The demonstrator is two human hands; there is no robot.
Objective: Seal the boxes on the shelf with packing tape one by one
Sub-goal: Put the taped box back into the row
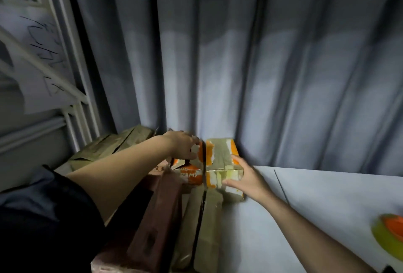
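An orange-and-white cardboard box (220, 159), patched with brownish tape, sits at the back of the pale shelf top (327, 196) against the curtain. My left hand (182, 147) reaches over its left top edge, fingers curled onto the box. My right hand (244, 176) holds the box's right front corner, fingers spread along its side. A roll of packing tape (389, 232) with an orange core lies at the right edge, apart from both hands.
A dark red box (157, 218) and flat cardboard pieces (205, 224) stand in front of the orange box. More brown boxes (109, 148) lie at the left. A grey curtain (261, 65) hangs behind; a white metal frame (72, 76) stands at the left.
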